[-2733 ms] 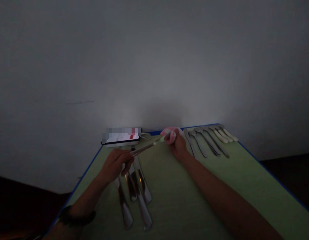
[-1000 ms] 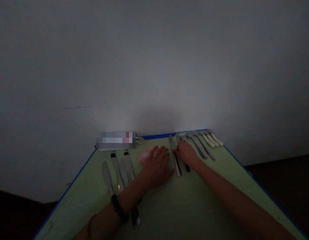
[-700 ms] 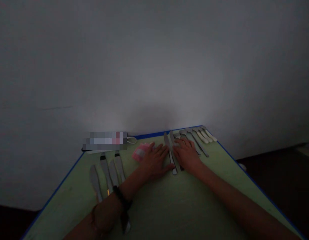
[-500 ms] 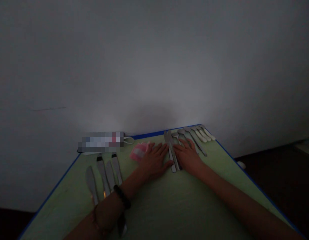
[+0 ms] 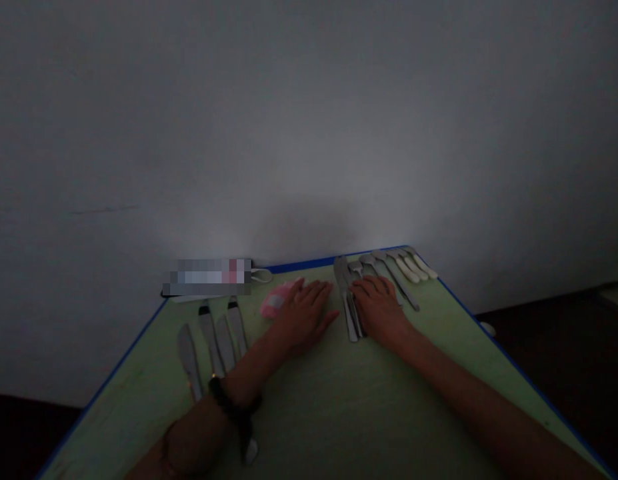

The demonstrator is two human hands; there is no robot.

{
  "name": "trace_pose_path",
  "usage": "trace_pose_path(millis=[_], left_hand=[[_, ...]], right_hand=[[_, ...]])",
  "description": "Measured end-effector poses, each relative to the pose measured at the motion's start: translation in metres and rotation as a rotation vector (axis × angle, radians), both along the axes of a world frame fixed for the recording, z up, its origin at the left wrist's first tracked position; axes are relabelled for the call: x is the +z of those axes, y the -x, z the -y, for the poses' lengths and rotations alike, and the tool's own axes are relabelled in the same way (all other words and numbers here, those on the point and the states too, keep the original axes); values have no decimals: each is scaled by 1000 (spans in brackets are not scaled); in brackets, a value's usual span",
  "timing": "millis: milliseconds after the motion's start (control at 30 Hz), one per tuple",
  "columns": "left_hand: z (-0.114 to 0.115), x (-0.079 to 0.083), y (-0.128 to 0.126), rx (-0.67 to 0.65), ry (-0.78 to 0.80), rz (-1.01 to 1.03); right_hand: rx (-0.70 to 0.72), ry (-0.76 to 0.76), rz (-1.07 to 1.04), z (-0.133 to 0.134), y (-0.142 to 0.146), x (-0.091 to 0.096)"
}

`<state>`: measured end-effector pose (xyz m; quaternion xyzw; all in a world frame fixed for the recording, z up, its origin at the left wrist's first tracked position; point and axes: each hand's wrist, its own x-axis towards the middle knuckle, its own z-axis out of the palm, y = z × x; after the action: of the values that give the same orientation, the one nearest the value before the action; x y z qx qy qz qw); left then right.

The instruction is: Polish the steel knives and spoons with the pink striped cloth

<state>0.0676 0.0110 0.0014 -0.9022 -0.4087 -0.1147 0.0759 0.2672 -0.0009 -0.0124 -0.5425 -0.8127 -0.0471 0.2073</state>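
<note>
A pale green table with a blue edge (image 5: 313, 420) fills the lower view, and on it both hands lie palm down. The right hand (image 5: 379, 308) rests with fingers loosely laid over the row of cutlery; its thumb is hidden, so I cannot tell whether it pinches anything. The left hand (image 5: 305, 312) is wide, fingers stretched and thumb held out, lying partly over a pink-and-white cloth (image 5: 273, 301) at its nine o'clock; no grip shows. The relation that matters: two slim silver metal knives (image 5: 343, 279) lie between the hands, nearer the right one, whose index side seems to touch them at its ten o'clock, while from the left hand they sit at two o'clock, a strip of table between. Their long axis runs from just before twelve to just before six, blades away. A silver metal fork (image 5: 357, 267) and slender cream-handled utensils (image 5: 409, 269) lie from eleven to two o'clock of the right hand; more broad-bladed silver knives (image 5: 187, 350) lie around the left hand's eight o'clock. Less than a second ago a gap parted the two knives and the left hand reached them; now they lie close together and that hand is apart.
</note>
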Motion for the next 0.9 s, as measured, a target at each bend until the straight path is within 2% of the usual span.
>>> trace_pose_path(millis=[100,200,267,333,400,500,700,900], left_hand=[[7,9,23,15,-5,65],[18,11,53,45,-33,125],[29,10,75,159,-61,134],[41,8,94,335,-69,76],[52,8,108,488,-40,-33],[64,9,115,571,25,-156],[76,8,110,557,3,-158],[84,-9,122,570,37,-173]], right_hand=[[39,-13,-61,1,13,6],[126,-3,-140,6,37,18],[204,8,-179,13,56,25],[261,8,-193,19,75,29],[246,2,-193,21,90,28],[137,23,-174,17,109,17],[48,41,-130,11,124,-12],[56,20,-166,14,120,-17]])
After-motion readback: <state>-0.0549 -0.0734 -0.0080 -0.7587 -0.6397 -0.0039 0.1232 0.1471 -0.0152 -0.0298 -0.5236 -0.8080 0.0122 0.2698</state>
